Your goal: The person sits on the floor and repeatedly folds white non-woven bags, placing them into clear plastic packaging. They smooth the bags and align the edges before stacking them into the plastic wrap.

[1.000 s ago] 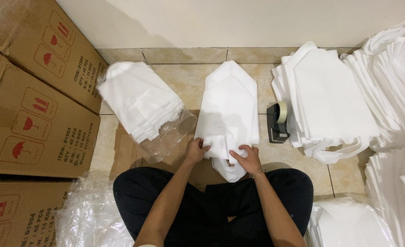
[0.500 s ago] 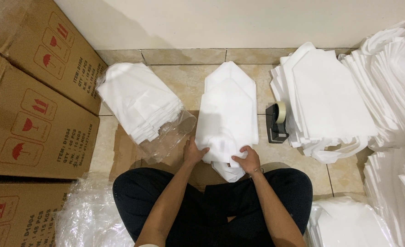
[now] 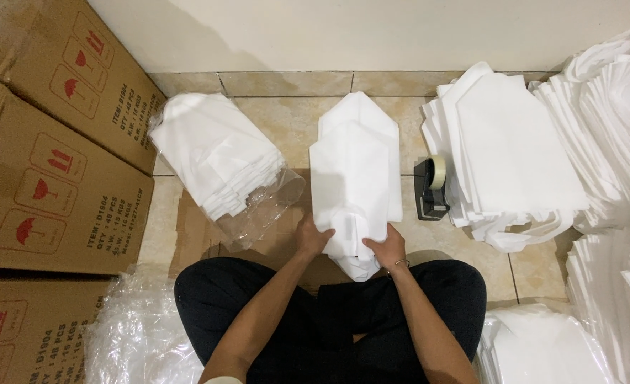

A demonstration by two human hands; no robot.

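Right now my left hand (image 3: pixel 313 237) and right hand (image 3: pixel 387 251) both pinch the folded white bags (image 3: pixel 354 178), which could slide crooked if I let go.

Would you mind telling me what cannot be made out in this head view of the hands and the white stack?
- Near end of the white stack: covered by the left hand and right hand.
- Number of pieces in that stack: layers too thin to count.
- Contents of the cardboard boxes: closed, cut off by the left edge.
- White piles on the right: cut off by the frame edge.
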